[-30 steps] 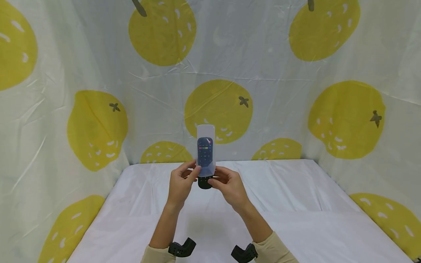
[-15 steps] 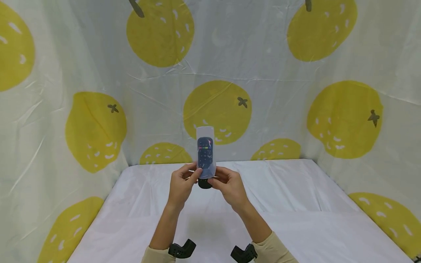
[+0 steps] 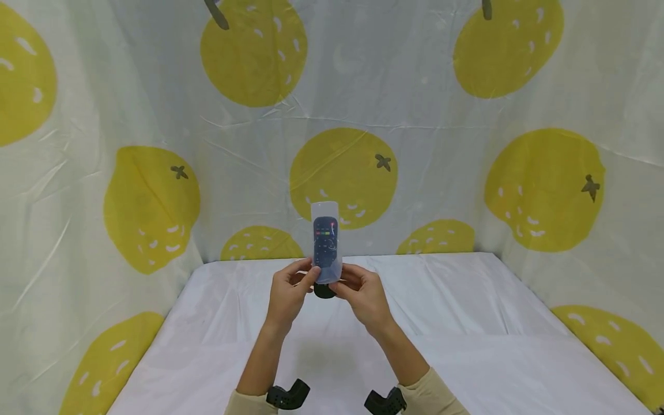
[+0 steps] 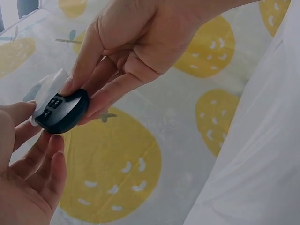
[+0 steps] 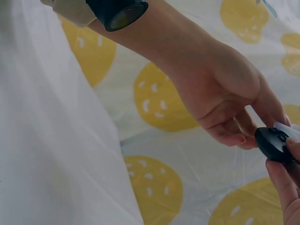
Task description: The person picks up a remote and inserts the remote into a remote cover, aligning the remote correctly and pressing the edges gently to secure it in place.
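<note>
1. Remote control (image 3: 325,248) sits upright above the bench (image 3: 446,323), mostly inside a sleeve (image 3: 324,209), its rounded end protruding.
2. Left hand (image 3: 286,291) pinches the sleeve's lower left edge; right hand (image 3: 367,297) pinches the remote control near the sleeve's mouth.
3. Uneven pushing could snag or split the film; slack fingertips might drop all 2 things.
4. Dark casing looks hard; the sleeve, thin, glossy, translucent.

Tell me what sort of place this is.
Probably a makeshift recording booth: a fruit-print curtain hangs on three sides of a white-draped table, and two black wrist-worn cameras are visible.
</note>
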A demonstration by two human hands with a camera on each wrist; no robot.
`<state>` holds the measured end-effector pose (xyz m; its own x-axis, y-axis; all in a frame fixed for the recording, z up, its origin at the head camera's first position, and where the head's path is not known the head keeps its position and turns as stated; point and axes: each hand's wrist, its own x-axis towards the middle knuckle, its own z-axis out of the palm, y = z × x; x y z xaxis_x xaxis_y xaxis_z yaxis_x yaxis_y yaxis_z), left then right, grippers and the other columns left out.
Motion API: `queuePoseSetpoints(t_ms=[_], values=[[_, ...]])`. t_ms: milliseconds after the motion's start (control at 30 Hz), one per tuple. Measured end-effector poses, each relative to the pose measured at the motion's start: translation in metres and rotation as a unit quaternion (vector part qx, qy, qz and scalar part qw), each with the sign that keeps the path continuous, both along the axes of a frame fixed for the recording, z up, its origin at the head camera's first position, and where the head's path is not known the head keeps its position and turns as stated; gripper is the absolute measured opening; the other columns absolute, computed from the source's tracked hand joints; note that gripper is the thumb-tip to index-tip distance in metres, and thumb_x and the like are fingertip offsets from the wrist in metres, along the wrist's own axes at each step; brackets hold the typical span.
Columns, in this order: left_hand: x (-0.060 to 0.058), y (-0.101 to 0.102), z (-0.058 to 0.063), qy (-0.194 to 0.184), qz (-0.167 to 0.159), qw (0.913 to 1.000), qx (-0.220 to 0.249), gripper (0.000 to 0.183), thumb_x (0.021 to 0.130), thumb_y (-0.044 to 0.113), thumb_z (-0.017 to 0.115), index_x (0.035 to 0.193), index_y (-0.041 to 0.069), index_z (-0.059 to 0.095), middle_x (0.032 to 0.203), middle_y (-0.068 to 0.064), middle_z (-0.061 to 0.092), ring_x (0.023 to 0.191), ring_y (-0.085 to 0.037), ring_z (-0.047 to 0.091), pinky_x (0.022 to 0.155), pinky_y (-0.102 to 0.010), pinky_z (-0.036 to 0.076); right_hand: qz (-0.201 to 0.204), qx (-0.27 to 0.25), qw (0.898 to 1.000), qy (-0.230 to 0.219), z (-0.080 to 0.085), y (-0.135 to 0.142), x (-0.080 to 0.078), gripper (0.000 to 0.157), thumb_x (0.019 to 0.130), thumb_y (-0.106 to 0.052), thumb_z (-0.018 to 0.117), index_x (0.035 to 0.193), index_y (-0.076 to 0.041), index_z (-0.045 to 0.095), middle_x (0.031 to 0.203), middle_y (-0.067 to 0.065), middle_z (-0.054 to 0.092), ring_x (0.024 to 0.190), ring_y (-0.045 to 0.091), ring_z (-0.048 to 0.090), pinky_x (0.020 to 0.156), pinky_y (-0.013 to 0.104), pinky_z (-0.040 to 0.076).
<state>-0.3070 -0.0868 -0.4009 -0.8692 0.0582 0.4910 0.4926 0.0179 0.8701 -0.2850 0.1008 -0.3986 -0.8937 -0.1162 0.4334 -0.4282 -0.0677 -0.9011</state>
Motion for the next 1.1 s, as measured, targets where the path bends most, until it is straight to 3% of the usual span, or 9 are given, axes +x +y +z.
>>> queuePoseSetpoints(t_ms=[167,400,567,667,833,933,1100], values=[[0.000,-0.006,0.002,-0.020,-0.038,0.9983,-0.039,0.031,0.100,0.023,0.072,0.124,0.003,0.073,0.109,-0.010,0.071,0.082,-0.034,0.067,0.071,-0.033,0.057,-0.009,-0.004,1.000,0.017,0.002,0.003,-0.003,0.038,0.093,0.003,0.074,0.130,0.003,0.067,0.120,0.018,0.072,0.108,0.031,0.071,0.088,0.035,0.059],[0.001,-0.007,0.004,-0.012,-0.099,0.9899,-0.100,0.029,0.098,0.017,0.074,0.122,0.002,0.074,0.103,-0.011,0.070,0.083,-0.036,0.069,0.075,-0.033,0.058,-0.007,-0.026,0.999,0.022,0.007,0.009,-0.002,0.039,0.094,0.005,0.073,0.133,0.004,0.065,0.121,0.020,0.070,0.104,0.031,0.072,0.086,0.039,0.060],[0.001,-0.005,0.003,-0.012,-0.114,0.9893,-0.090,0.027,0.098,0.014,0.073,0.119,-0.002,0.074,0.103,-0.013,0.074,0.085,-0.039,0.072,0.076,-0.033,0.060,0.001,-0.030,0.999,0.021,0.008,0.010,-0.003,0.039,0.094,0.004,0.073,0.132,0.005,0.065,0.121,0.021,0.069,0.105,0.032,0.071,0.088,0.040,0.059],[0.001,-0.004,0.002,-0.011,-0.121,0.9893,-0.082,0.026,0.099,0.012,0.073,0.118,-0.005,0.074,0.103,-0.014,0.076,0.086,-0.034,0.074,0.077,-0.034,0.060,-0.002,-0.016,1.000,0.018,0.008,0.012,-0.003,0.039,0.094,0.002,0.074,0.132,0.003,0.066,0.123,0.020,0.069,0.107,0.032,0.071,0.089,0.038,0.059],[0.003,-0.003,0.001,-0.016,-0.125,0.9897,-0.068,0.024,0.098,0.010,0.073,0.116,-0.007,0.074,0.099,-0.016,0.076,0.087,-0.034,0.074,0.079,-0.033,0.060,0.004,-0.040,0.999,0.010,0.009,0.014,0.001,0.037,0.095,0.005,0.065,0.132,0.006,0.060,0.123,0.025,0.067,0.105,0.030,0.071,0.088,0.039,0.059],[0.004,-0.001,0.001,-0.018,-0.126,0.9898,-0.064,0.023,0.098,0.009,0.073,0.114,-0.007,0.074,0.098,-0.016,0.076,0.085,-0.032,0.074,0.079,-0.033,0.060,0.002,-0.068,0.998,0.009,0.010,0.015,0.002,0.029,0.097,0.004,0.060,0.126,0.010,0.056,0.115,0.028,0.068,0.096,0.028,0.073,0.087,0.040,0.060],[0.006,0.004,0.001,-0.013,-0.138,0.9885,-0.061,0.023,0.097,0.008,0.073,0.114,-0.008,0.074,0.099,-0.016,0.076,0.086,-0.036,0.074,0.080,-0.033,0.060,-0.034,-0.075,0.996,0.022,0.011,0.014,0.002,0.020,0.102,-0.007,0.065,0.115,0.008,0.059,0.098,0.021,0.071,0.085,0.024,0.074,0.083,0.039,0.061]])
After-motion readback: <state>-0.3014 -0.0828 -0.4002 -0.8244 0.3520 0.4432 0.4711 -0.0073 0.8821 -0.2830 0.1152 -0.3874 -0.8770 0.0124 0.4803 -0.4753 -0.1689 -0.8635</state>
